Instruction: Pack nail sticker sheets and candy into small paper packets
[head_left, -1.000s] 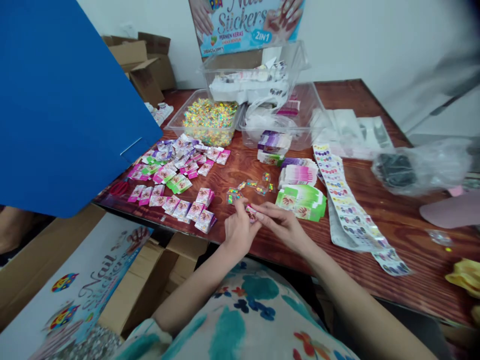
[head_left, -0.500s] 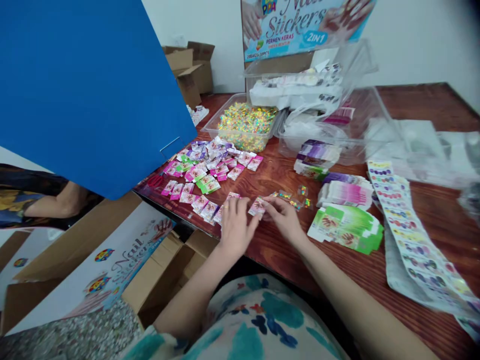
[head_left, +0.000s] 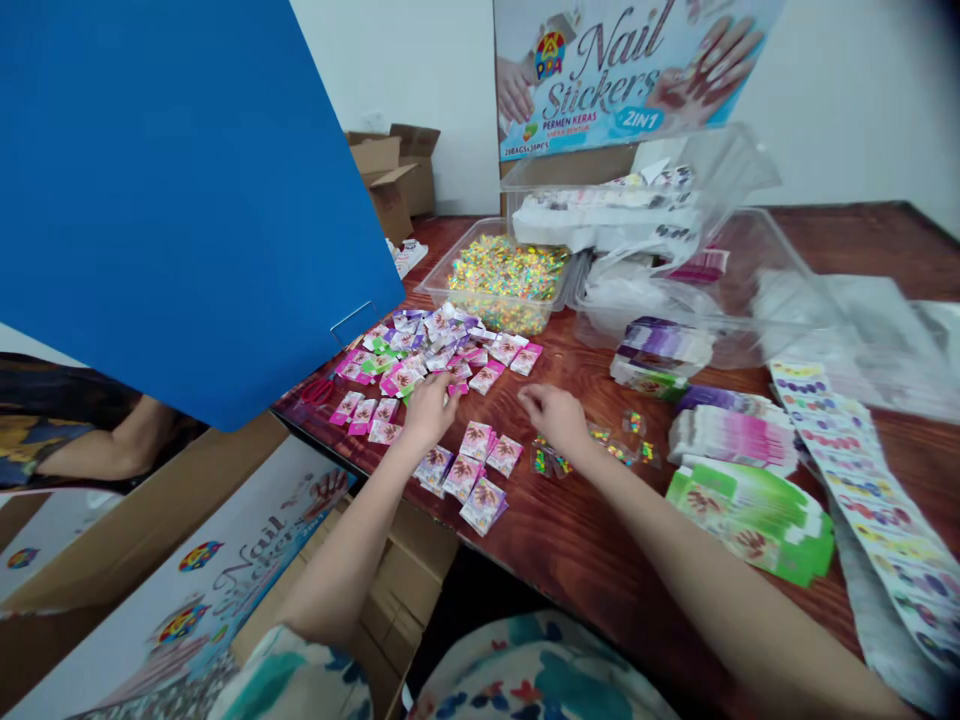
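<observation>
- Left hand (head_left: 429, 412): fingers bent down at the near edge of a heap of small printed boxes (head_left: 442, 332); whether they grip one, I cannot tell from here.
- Right hand (head_left: 556, 418): fingers loosely curled over the table (head_left: 577, 540), nothing visible in them; whether the tips meet, I cannot tell.
- Just beside the right hand: small clear candy packets (head_left: 621, 453), lying loose, part of them near the wrist.
- Between the forearms: a cluster of boxes (head_left: 466, 478), pink and purple edges showing, some overlapping.
- Left of the left hand: a short row of pink-edged boxes (head_left: 363, 414); near it, a red looped object (head_left: 318, 390).
- Right of the packets: stacks of flat cartons, green (head_left: 750, 520), pink (head_left: 739, 435), purple (head_left: 664, 345); beyond, a long sticker strip (head_left: 862, 470).
- Behind the heap: clear tub (head_left: 431, 290) of bright candy pieces (head_left: 506, 268).
- Far left: blue board (head_left: 187, 200), another person's arm (head_left: 124, 448) below it.
- Back: "Nail Stickers" carton (head_left: 600, 90).
</observation>
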